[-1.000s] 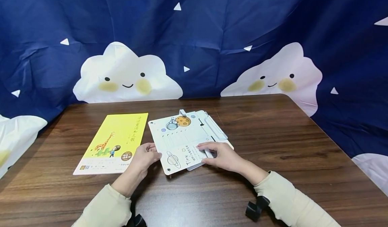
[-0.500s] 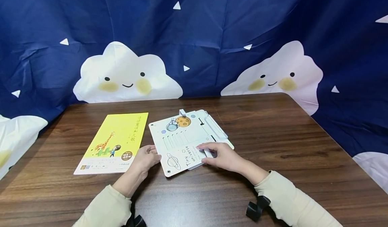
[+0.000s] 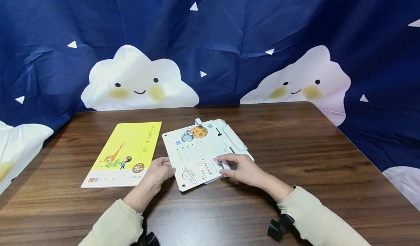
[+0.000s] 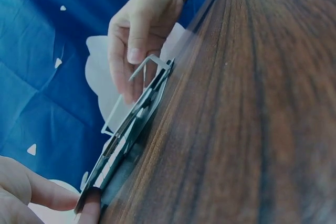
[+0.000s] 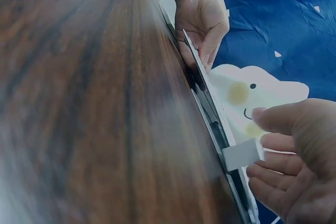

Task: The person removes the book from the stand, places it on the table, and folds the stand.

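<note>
A white folding book stand [image 3: 197, 149] with space drawings and the words "Tiny universe" lies nearly flat mid-table. My left hand [image 3: 159, 171] pinches the panel's left edge, thumb above and a finger beneath, as the left wrist view shows. From the right side, my right hand [image 3: 242, 169] reaches over the stand's near edge. Its thumb and index finger lie around a small white clip [image 5: 243, 155], the fingers fairly straight. In the right wrist view a gap shows between the upper panel [image 5: 210, 87] and the layer below.
Left of the stand lies a yellow book [image 3: 128, 147] with a giraffe on its cover. The dark wooden table [image 3: 311, 140] ends before a blue curtain [image 3: 216, 27] with clouds. A second white clip [image 3: 198, 122] sticks up at the stand's far edge.
My right index finger has risen slightly, baring a blue printed spot beneath it. The panel's left edge has dipped a little. The left hand keeps its hold.
</note>
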`<state>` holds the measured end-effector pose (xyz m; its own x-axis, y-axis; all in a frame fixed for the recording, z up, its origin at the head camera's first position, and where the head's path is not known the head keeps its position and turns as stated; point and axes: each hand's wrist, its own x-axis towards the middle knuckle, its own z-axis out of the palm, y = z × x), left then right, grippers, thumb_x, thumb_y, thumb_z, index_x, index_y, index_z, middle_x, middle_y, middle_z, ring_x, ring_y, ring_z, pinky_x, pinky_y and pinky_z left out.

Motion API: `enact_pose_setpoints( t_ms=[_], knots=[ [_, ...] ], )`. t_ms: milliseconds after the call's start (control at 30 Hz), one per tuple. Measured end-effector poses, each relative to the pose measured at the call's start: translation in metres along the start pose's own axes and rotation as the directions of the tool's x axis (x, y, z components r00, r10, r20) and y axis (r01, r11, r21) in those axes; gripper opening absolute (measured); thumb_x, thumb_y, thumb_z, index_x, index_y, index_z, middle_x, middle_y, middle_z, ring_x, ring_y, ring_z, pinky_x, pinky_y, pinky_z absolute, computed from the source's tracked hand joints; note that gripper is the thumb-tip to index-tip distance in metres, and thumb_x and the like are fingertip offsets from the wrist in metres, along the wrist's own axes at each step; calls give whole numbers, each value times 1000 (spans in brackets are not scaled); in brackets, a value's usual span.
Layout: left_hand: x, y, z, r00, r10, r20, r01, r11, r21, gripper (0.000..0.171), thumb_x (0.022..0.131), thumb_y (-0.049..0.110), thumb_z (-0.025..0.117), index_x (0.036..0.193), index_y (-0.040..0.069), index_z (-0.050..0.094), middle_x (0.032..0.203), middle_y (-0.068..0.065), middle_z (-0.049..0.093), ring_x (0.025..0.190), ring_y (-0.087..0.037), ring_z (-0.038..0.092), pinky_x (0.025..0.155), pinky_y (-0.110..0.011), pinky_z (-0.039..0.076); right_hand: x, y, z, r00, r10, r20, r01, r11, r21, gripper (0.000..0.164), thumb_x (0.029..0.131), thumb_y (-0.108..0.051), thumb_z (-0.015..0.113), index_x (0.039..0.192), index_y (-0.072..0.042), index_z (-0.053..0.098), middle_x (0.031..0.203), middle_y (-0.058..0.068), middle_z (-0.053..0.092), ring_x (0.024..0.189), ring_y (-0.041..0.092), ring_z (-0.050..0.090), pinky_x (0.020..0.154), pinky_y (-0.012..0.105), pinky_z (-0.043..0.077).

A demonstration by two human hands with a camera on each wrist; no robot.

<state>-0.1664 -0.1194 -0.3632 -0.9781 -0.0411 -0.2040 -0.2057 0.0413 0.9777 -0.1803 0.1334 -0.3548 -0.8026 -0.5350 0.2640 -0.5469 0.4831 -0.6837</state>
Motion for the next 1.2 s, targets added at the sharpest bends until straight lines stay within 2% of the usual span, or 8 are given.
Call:
enact_pose_setpoints(
  t_ms=[100,200,300,400,500,600,767,1200],
  knots=[
    [0,0,0,1000,-1,-1,1,1000,-2,37,71,-17,42,108,-21,40,88,-21,58,74,-14,54,65,-22,45,0,-2,-6,998,-21,-66,22,1000,12,30,75,-11,66,102,1,61,100,9,60,94,19,54,78,29,43],
    [1,0,0,1000,-4,1,4,1000,-7,38,71,-17,41,108,-21,39,90,-22,58,75,-14,54,67,-23,45,1,0,-15,985,-34,-170,32,999,-16,29,75,-10,66,101,1,62,101,9,60,93,21,55,78,30,44],
    [2,0,1,1000,-8,-1,8,1000,-10,38,71,-17,41,109,-21,39,90,-22,57,77,-15,54,69,-25,46,1,4,-24,964,-43,-262,22,996,-82,28,75,-9,65,100,1,62,101,9,60,93,22,55,78,33,44],
    [2,0,1,1000,-14,-3,14,1000,-8,39,71,-17,41,109,-20,39,92,-22,57,78,-15,54,71,-27,46,1,10,-32,953,-32,-301,-16,987,-158,29,76,-10,64,103,1,61,103,11,59,94,23,54,78,36,43],
    [2,0,1,1000,-13,-5,13,1000,1,38,71,-17,42,109,-20,39,92,-22,56,78,-15,54,71,-27,46,1,16,-37,961,19,-277,-80,974,-211,33,79,-14,62,108,1,58,107,13,57,99,25,52,81,38,41],
    [1,0,1,1000,-10,-9,10,1000,12,39,70,-16,43,108,-20,39,91,-22,57,75,-15,54,68,-25,46,1,21,-39,973,73,-217,-124,964,-234,36,81,-18,60,110,2,56,110,15,55,102,27,49,83,39,39],
    [1,0,1,1000,-11,-14,11,1000,12,39,70,-16,43,108,-20,41,90,-21,58,73,-14,54,66,-23,45,1,25,-39,985,84,-153,-120,962,-247,36,82,-18,58,111,3,55,110,16,55,101,27,50,82,40,40],
    [2,-1,-1,1000,3,3,-3,1000,9,38,71,-15,42,108,-20,40,93,-24,57,77,-16,54,70,-25,46,1,30,-40,986,102,-128,-134,953,-273,35,84,-16,55,112,6,54,109,16,55,101,28,50,82,41,40]
  ],
)
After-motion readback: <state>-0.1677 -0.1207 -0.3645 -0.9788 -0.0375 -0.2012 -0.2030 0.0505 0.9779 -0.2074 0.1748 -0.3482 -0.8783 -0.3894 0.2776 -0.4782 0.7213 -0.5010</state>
